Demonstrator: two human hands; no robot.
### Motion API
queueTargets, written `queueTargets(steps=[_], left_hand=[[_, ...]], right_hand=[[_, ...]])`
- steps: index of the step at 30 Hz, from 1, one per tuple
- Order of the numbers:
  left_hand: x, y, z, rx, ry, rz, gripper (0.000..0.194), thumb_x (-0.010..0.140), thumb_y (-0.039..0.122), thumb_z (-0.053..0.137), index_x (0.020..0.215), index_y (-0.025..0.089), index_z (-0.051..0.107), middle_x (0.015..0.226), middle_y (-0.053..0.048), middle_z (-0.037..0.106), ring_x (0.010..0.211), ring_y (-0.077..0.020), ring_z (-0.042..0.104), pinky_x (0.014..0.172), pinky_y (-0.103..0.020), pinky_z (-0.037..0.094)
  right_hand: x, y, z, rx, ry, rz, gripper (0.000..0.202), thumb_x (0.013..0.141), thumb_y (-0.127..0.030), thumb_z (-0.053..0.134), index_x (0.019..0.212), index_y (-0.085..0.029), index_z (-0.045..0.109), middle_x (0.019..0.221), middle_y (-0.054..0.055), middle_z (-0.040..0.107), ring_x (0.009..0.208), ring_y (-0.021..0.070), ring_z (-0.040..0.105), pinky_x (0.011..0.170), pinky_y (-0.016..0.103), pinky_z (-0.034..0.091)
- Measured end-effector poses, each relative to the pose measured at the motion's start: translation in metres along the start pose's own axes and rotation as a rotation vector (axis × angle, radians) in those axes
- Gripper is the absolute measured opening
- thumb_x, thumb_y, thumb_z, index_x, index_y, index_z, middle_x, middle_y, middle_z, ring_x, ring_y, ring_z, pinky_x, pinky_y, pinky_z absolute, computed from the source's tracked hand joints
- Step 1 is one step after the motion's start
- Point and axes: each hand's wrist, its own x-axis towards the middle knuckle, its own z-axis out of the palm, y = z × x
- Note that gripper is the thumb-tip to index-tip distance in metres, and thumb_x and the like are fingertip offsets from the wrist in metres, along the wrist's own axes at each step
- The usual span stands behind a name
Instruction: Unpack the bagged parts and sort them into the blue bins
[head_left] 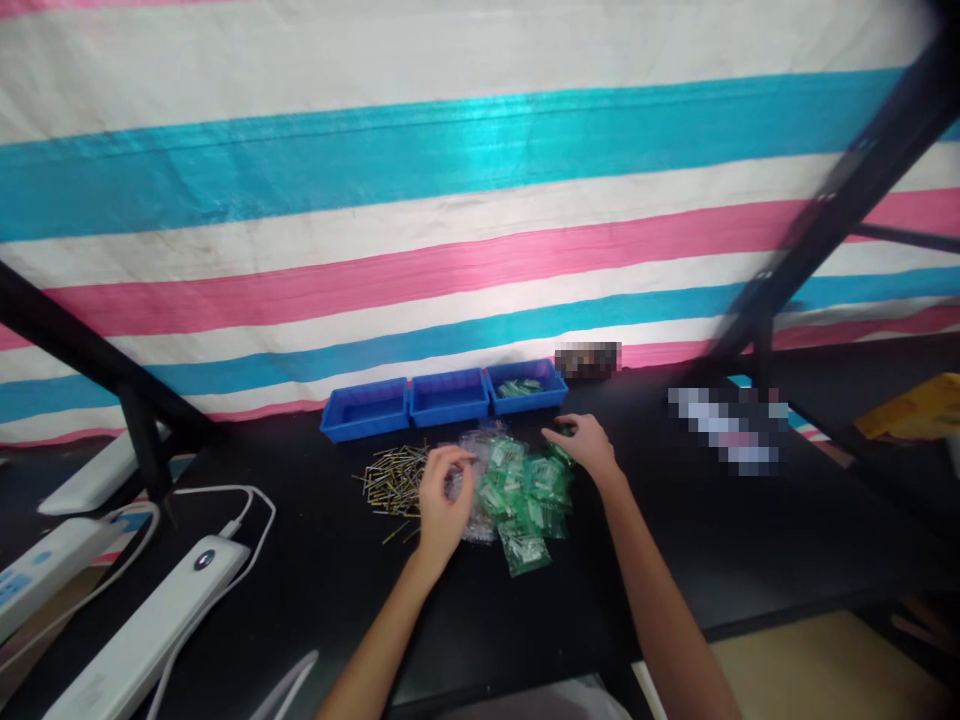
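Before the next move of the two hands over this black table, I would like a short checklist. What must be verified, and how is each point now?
1. Blue trays upright, side by side: ok.
2. Green packets within reach of the hands: ok, the pile lies between them.
3. Packets lying singly: not ok, they overlap in a heap.
4. Loose thin sticks fully apart from the packets: cannot tell, the left hand covers part of the border.
5. Right hand free of any item: cannot tell, its fingertips are unclear.
6. White cable away from both hands: ok.
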Motion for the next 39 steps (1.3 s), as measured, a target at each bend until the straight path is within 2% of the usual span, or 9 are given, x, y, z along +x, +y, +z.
queueTargets(steps=[4,7,13,19,24,27,30,35,39], left_hand=[[0.000,-0.003,0.001,0.017,0.000,0.008,0.013,0.079,0.015,0.047,0.082,0.019,0.059,0.087,-0.005,0.054,0.087,-0.0176,0.053,0.072,-0.029,0.043],[0.001,-0.004,0.000,0.026,0.007,0.010,0.013,0.079,0.016,0.047,0.082,0.019,0.059,0.088,-0.005,0.054,0.088,-0.0180,0.052,0.074,-0.030,0.043],[0.003,-0.006,-0.001,0.053,0.004,0.018,0.012,0.079,0.018,0.047,0.081,0.019,0.060,0.087,-0.004,0.055,0.089,-0.0184,0.052,0.078,-0.033,0.042],[0.001,-0.008,0.001,0.050,-0.006,0.026,0.012,0.079,0.018,0.048,0.081,0.020,0.060,0.088,-0.005,0.055,0.091,-0.0191,0.053,0.078,-0.032,0.042],[0.001,-0.008,0.000,0.052,-0.009,0.027,0.012,0.079,0.018,0.048,0.081,0.020,0.059,0.088,-0.005,0.056,0.090,-0.0190,0.053,0.076,-0.031,0.043],[0.001,-0.008,0.000,0.048,-0.016,0.028,0.011,0.080,0.018,0.047,0.081,0.020,0.059,0.087,-0.004,0.056,0.088,-0.0184,0.053,0.076,-0.031,0.043],[0.001,-0.010,0.000,0.048,-0.019,0.030,0.011,0.080,0.018,0.048,0.081,0.020,0.059,0.085,-0.004,0.057,0.083,-0.0174,0.054,0.074,-0.030,0.043],[0.001,-0.013,0.001,0.077,-0.013,0.020,0.012,0.079,0.020,0.050,0.084,0.019,0.061,0.081,-0.004,0.059,0.078,-0.0175,0.056,0.071,-0.029,0.044],[0.001,-0.010,0.001,0.079,-0.029,0.014,0.013,0.079,0.023,0.050,0.081,0.019,0.062,0.078,-0.004,0.060,0.077,-0.0177,0.056,0.070,-0.029,0.044]], right_hand=[[-0.004,-0.001,-0.003,-0.114,-0.042,0.041,0.053,0.059,-0.052,0.064,0.101,-0.020,0.062,0.104,0.013,0.050,0.098,0.0311,0.049,0.078,0.042,0.040],[-0.005,-0.002,-0.009,-0.145,-0.080,0.094,0.057,0.058,-0.053,0.065,0.104,-0.021,0.059,0.108,0.015,0.047,0.104,0.0353,0.043,0.079,0.048,0.038],[-0.004,0.003,-0.014,-0.138,-0.118,0.120,0.062,0.050,-0.046,0.073,0.104,-0.020,0.057,0.102,0.013,0.053,0.096,0.0313,0.051,0.073,0.039,0.042],[-0.001,0.003,-0.007,-0.092,-0.074,0.101,0.064,0.051,-0.042,0.074,0.108,-0.023,0.054,0.102,0.010,0.057,0.090,0.0273,0.058,0.068,0.033,0.043],[-0.001,-0.001,-0.001,0.066,0.021,-0.036,0.054,0.057,-0.032,0.072,0.107,-0.026,0.055,0.093,0.006,0.064,0.087,0.0258,0.060,0.067,0.032,0.044],[-0.002,-0.008,0.001,0.222,0.071,-0.146,0.037,0.060,-0.035,0.068,0.095,-0.025,0.061,0.084,0.004,0.065,0.081,0.0244,0.061,0.066,0.032,0.045],[-0.005,-0.020,0.003,0.417,0.093,-0.202,0.028,0.064,-0.042,0.063,0.081,-0.020,0.063,0.072,0.004,0.064,0.067,0.0220,0.061,0.057,0.029,0.046],[-0.015,-0.038,0.009,0.648,-0.089,-0.200,0.031,0.067,-0.048,0.059,0.070,-0.018,0.057,0.055,-0.001,0.055,0.040,0.0135,0.052,0.039,0.023,0.038],[-0.021,-0.047,0.017,0.727,-0.199,-0.251,0.031,0.068,-0.047,0.060,0.064,-0.018,0.053,0.049,-0.005,0.045,0.034,0.0089,0.046,0.036,0.020,0.033]])
